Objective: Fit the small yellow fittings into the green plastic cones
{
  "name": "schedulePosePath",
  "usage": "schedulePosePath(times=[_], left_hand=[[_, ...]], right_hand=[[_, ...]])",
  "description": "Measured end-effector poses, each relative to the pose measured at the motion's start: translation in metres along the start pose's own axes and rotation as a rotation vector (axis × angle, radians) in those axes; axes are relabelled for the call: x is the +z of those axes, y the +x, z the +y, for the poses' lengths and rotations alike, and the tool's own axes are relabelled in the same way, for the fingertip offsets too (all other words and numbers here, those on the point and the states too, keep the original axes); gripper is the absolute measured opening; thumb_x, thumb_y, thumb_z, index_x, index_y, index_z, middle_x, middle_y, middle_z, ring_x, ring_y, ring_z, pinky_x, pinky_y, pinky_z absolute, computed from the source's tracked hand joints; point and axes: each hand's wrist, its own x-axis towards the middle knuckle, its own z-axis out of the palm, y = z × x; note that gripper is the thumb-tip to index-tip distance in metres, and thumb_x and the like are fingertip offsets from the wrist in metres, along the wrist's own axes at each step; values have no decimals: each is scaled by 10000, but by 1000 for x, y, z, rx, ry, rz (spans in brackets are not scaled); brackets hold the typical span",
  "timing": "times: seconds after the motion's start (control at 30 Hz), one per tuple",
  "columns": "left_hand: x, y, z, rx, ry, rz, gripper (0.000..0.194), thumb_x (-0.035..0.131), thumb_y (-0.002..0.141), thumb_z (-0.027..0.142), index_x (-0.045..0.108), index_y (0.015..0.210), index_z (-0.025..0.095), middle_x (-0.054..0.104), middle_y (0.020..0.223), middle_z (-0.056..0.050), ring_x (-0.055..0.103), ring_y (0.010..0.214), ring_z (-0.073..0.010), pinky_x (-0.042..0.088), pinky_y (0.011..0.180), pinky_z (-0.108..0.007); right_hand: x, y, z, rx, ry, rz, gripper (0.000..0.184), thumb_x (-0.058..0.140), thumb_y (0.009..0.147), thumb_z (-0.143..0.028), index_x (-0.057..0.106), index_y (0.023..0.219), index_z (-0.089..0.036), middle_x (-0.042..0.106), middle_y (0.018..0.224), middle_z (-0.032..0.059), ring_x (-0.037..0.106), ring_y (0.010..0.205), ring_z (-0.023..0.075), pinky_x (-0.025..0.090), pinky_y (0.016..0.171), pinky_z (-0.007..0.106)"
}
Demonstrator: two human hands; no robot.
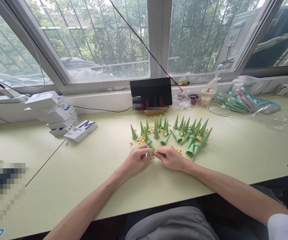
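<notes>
My left hand (139, 158) is closed around a green plastic watering spike (150, 152), its fingers hiding part of it. Right beside it, my right hand (170, 157) pinches a small yellow plastic piece (155, 152) against or close to the spike; whether the two are joined I cannot tell. Just beyond my hands stand and lie many more green cones (156, 130), some upright, some on their sides with open threaded ends. A loose heap of small yellow pieces (141, 139) lies among them, and a few cones have yellow pieces on them.
Behind the cones a dark tablet (150, 95) leans on a cardboard stand. White boxes (51, 110) are stacked at the left, with one box (81, 131) lying in front. A cup in a plastic bag (206, 95) and bagged green and pink items (246, 100) sit at the back right.
</notes>
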Motion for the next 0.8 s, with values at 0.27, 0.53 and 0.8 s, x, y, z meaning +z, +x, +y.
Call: schedulePosePath(times=[0.27,0.53,0.8], left_hand=[[0,0,1,-14,-23,4,221,616,927,379,707,871,185,556,765,-16,457,600,-101,424,549,-224],[-2,2,4,-91,-113,6,243,650,897,396,717,843,168,489,665,12,396,580,-94,346,505,-217],[-5,2,6,-258,-348,-122,283,644,899,428,708,895,152,489,612,23,419,480,-76,367,463,-210]], right_hand=[[0,0,-1,8,8,3,378,459,974,-255,374,612,-186,375,579,-35,318,555,102,257,551,256],[0,0,-2,1,8,10,366,463,960,-227,338,618,-191,354,583,-40,303,558,102,244,555,256],[-1,0,-3,-23,6,4,370,472,953,-207,306,622,-194,333,578,-43,288,551,100,238,552,257]])
